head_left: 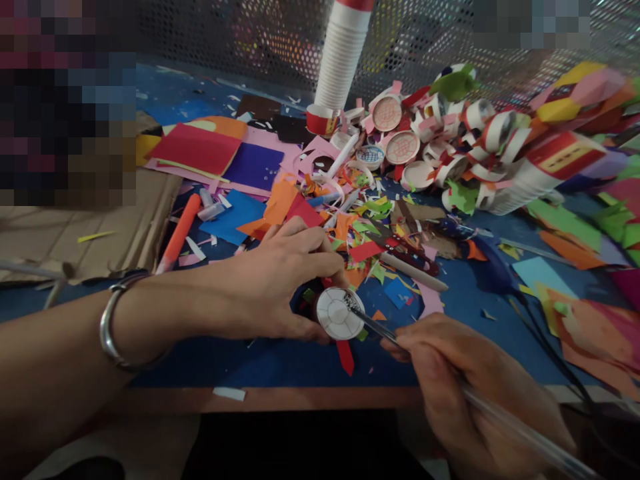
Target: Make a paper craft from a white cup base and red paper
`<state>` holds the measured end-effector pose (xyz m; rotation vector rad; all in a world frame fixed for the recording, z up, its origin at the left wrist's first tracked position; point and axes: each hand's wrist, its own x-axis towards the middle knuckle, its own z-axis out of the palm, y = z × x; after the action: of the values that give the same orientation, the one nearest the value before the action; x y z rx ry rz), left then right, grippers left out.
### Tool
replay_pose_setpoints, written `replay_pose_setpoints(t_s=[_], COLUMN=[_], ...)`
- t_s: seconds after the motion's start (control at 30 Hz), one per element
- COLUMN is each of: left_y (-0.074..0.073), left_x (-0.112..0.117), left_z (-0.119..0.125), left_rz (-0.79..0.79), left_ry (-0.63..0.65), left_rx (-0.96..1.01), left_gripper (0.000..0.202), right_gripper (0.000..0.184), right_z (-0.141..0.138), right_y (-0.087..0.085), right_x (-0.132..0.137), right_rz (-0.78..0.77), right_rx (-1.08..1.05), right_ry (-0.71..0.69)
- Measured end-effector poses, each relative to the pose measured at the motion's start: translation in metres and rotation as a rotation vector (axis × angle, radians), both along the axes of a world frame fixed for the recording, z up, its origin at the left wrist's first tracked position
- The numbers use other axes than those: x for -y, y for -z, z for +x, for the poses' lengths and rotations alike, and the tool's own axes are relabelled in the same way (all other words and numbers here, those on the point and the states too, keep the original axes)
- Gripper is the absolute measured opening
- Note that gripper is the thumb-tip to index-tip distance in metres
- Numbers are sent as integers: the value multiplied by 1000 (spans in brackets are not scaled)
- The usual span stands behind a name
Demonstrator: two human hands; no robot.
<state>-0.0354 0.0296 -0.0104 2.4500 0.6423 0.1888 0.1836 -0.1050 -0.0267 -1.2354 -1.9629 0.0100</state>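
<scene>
My left hand (295,280) is closed round the side of a small paper cup (340,317), whose white round base faces up with dark lines drawn across it. Between the thumb and fingers of my right hand (465,380) is a slim pen (520,427) with a clear barrel. Its tip touches the upper right part of the cup's base, where dark marks show. A red paper strip (345,358) pokes out below the cup. The rest of the cup is hidden by my left hand.
Stacked paper cups (343,60) stand at the back, with many cut cup pieces (403,147) to their right. Coloured paper scraps (360,233) litter the blue table. A dark blue corded tool (493,267) lies right; cardboard (85,227) lies left. A person is at the upper left.
</scene>
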Motion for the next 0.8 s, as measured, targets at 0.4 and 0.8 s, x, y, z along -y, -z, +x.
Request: replay_pose_setpoints(t_s=[0.4, 0.8], left_y=[3, 5], left_x=[1, 1], left_z=[0, -1], left_rz=[53, 46], left_ry=[2, 2], left_rx=[10, 10], left_gripper=[45, 46], right_gripper=[21, 17], right_z=[3, 4], right_y=[8, 12], right_x=[4, 7], right_rz=[-21, 0], right_rx=[-64, -69], right_ry=[-8, 1])
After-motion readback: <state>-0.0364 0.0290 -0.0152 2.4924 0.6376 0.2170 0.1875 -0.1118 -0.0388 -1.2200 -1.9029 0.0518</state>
